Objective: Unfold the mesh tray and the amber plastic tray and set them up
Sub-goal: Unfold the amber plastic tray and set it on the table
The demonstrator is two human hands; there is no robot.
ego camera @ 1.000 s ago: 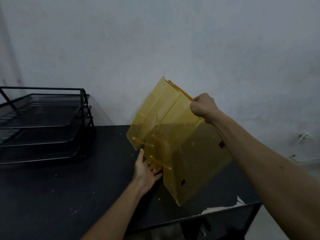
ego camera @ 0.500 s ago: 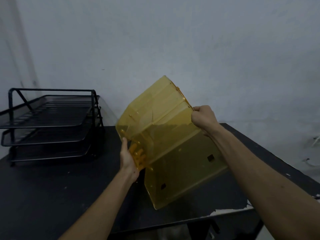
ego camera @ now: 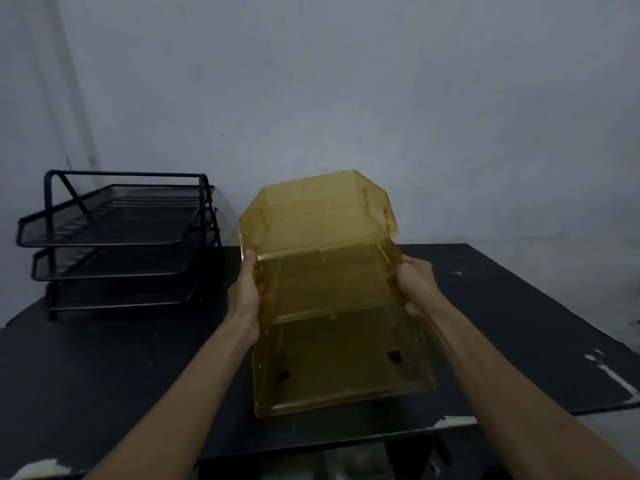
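Observation:
The amber plastic tray [ego camera: 329,289] stands in the middle of the black table, its three see-through tiers stepped one above another and facing me. My left hand [ego camera: 247,292] grips its left side at the middle tier. My right hand [ego camera: 414,284] grips the right side at the same height. The black mesh tray [ego camera: 117,237] stands unfolded at the back left, three tiers in a wire frame, apart from both hands.
The black table [ego camera: 104,375] has a chipped, white-flecked front edge and right corner. A pale wall rises directly behind both trays. Bare tabletop lies to the left front and to the right of the amber tray.
The amber tray has turned from a tilt to upright and square to me. My left hand moved up from its underside to its left side; my right hand shifted to the right side.

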